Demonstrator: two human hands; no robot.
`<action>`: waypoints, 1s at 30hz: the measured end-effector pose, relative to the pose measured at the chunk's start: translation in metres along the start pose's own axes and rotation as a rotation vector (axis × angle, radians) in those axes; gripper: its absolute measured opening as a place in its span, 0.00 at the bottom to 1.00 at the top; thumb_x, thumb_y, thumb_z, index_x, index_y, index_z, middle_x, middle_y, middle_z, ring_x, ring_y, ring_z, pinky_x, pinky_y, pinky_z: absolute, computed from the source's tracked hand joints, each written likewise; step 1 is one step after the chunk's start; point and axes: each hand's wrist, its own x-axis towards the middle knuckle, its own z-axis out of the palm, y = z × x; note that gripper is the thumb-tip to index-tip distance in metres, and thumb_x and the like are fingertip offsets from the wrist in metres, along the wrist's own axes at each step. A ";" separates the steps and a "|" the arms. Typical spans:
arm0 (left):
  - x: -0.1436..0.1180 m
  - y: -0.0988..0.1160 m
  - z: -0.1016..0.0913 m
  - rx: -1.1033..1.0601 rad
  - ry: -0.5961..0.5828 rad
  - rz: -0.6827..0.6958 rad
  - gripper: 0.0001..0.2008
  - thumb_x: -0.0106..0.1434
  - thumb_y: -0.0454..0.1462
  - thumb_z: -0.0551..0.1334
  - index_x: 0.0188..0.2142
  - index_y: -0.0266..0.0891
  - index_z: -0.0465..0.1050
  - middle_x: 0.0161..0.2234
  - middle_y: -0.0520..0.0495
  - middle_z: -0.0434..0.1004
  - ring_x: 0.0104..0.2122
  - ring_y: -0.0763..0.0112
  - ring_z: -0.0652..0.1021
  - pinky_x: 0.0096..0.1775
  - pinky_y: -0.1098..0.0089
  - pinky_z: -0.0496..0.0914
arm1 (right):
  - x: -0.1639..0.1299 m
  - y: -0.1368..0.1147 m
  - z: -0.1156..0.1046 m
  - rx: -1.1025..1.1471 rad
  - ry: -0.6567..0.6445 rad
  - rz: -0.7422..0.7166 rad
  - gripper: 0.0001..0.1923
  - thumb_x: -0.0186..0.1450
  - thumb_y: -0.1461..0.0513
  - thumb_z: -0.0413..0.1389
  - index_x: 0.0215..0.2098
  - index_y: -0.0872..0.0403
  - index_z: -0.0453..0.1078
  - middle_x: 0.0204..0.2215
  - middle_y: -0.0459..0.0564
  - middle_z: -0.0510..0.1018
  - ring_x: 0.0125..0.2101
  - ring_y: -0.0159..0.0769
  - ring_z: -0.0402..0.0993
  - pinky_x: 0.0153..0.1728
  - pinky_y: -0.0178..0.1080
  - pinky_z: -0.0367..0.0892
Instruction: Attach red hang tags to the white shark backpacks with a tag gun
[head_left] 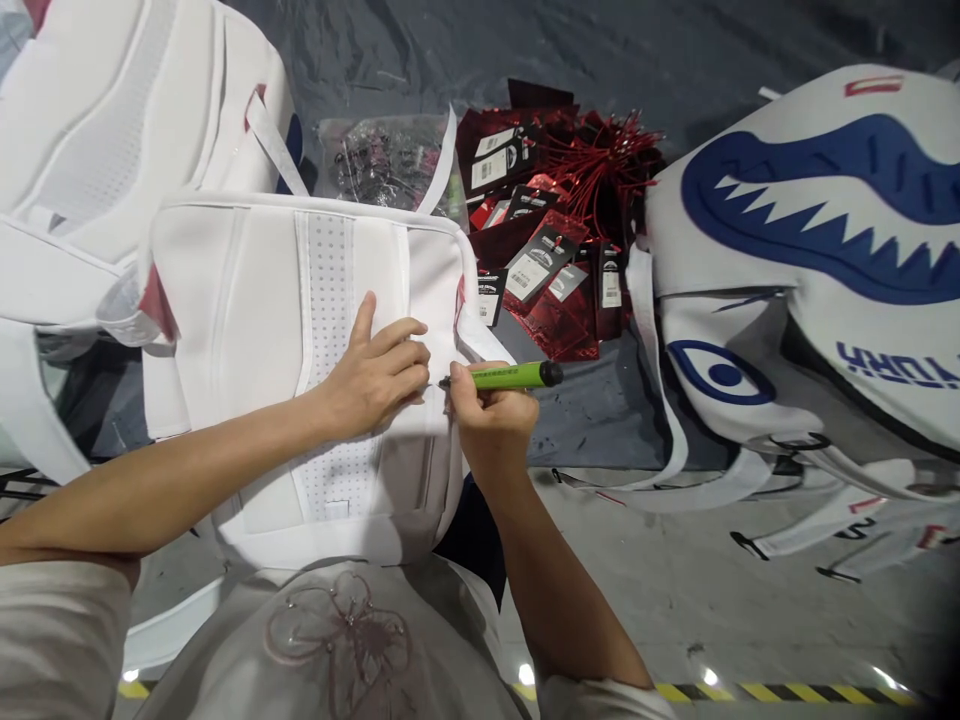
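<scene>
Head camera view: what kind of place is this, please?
Probably a bag factory's finishing or packing area. Several white backpacks of one kind lie about, a heap of red hang tags waits nearby, and yellow-black hazard tape marks the concrete floor.

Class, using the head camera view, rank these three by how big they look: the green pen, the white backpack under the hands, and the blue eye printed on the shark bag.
1. White backpack, by far the largest.
2. Green pen, held in the right hand.
3. Blue eye, about as long as the pen, so this order is unsure.
</scene>
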 end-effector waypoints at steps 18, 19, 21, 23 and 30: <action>0.002 0.004 0.006 0.004 -0.063 -0.093 0.06 0.66 0.31 0.58 0.32 0.42 0.68 0.39 0.54 0.76 0.56 0.65 0.72 0.69 0.38 0.37 | 0.006 0.004 -0.010 0.025 -0.110 0.013 0.19 0.68 0.52 0.55 0.23 0.53 0.68 0.20 0.44 0.74 0.20 0.31 0.70 0.24 0.34 0.63; 0.002 0.005 0.005 0.010 -0.070 -0.090 0.06 0.66 0.32 0.58 0.32 0.42 0.68 0.39 0.54 0.76 0.56 0.65 0.72 0.69 0.38 0.36 | 0.007 0.004 -0.011 0.027 -0.113 0.002 0.18 0.68 0.53 0.55 0.23 0.53 0.69 0.21 0.44 0.75 0.20 0.31 0.71 0.25 0.35 0.64; 0.004 0.005 0.004 0.020 -0.067 -0.078 0.05 0.67 0.33 0.59 0.33 0.43 0.68 0.39 0.54 0.76 0.56 0.65 0.71 0.69 0.40 0.34 | 0.007 0.004 -0.012 0.032 -0.121 -0.011 0.17 0.68 0.53 0.55 0.24 0.53 0.69 0.22 0.44 0.76 0.20 0.31 0.71 0.26 0.35 0.64; 0.006 0.005 0.002 0.031 -0.046 -0.056 0.04 0.67 0.34 0.60 0.34 0.42 0.68 0.39 0.53 0.76 0.56 0.65 0.71 0.70 0.41 0.34 | 0.006 0.004 -0.013 0.037 -0.116 -0.007 0.17 0.68 0.53 0.55 0.25 0.53 0.70 0.20 0.44 0.75 0.19 0.31 0.70 0.25 0.35 0.64; 0.002 0.008 0.002 0.128 -0.055 0.000 0.05 0.70 0.37 0.57 0.35 0.42 0.67 0.40 0.52 0.76 0.57 0.64 0.68 0.70 0.42 0.37 | 0.000 0.012 -0.006 0.116 -0.090 0.019 0.15 0.66 0.53 0.57 0.26 0.53 0.70 0.18 0.43 0.74 0.19 0.32 0.71 0.24 0.34 0.65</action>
